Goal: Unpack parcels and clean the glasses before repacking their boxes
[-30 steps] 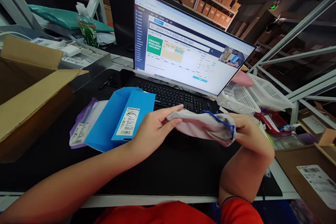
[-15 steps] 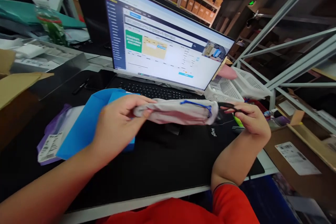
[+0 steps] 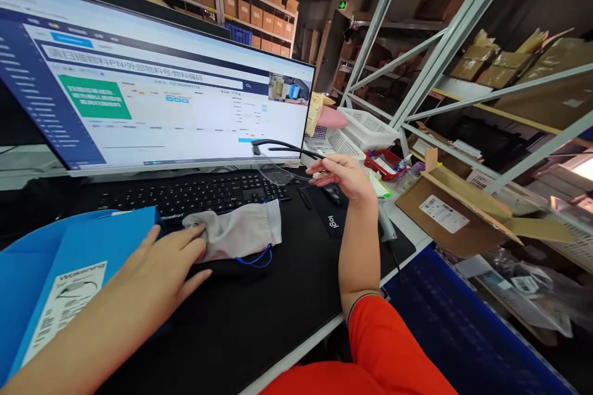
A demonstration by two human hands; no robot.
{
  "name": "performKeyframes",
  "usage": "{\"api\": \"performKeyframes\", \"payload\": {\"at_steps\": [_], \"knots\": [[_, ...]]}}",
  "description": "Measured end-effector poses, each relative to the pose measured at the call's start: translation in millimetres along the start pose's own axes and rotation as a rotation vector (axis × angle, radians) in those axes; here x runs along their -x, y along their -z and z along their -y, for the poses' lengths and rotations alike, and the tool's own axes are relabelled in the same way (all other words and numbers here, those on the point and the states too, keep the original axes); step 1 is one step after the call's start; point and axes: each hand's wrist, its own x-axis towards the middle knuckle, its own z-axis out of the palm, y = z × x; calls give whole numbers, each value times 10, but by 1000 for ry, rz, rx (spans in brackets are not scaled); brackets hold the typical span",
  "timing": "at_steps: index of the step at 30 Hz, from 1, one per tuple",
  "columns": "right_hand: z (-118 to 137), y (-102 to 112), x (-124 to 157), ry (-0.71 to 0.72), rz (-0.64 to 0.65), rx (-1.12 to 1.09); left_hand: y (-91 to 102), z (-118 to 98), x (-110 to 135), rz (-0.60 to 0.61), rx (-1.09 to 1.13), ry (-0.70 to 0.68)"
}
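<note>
Holding eyeglasses point(image 3: 277, 174) mid-frame by temple point(image 3: 303, 150) in right hand's point(image 3: 343, 176) closed fingers; resting left hand point(image 3: 169, 262), loosely spread, gripping nothing, on drawstring pouch point(image 3: 243, 229) below centre; best to avoid touching lenses point(image 3: 278, 177).

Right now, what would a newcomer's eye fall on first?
Probably the big lit monitor at upper left. In front of its lower right corner, the right hand holds up black-armed glasses, while the left hand touches a grey pouch lying on the black mat. A bright blue box fills the lower left.
</note>
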Motion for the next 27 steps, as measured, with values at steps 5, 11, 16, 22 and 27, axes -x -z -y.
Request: {"api": "performKeyframes", "payload": {"at_steps": [5, 11, 16, 22, 27], "knots": [[-65, -354, -139, -106, 153, -73, 194, -343, -40, -176, -126, -14], [-39, -495, -164, -208, 195, -104, -111, -285, 26, 319, 18, -60], [-37, -548, -175, -248, 283, -143, -23, -383, 37, 281, 38, -96], [-104, -740, -184, -281, 484, -229, 643, -510, 98, -175, 102, 223], [-212, -1019, -207, -402, 683, -315, 904, -333, 35, -407, 214, 315]]}}
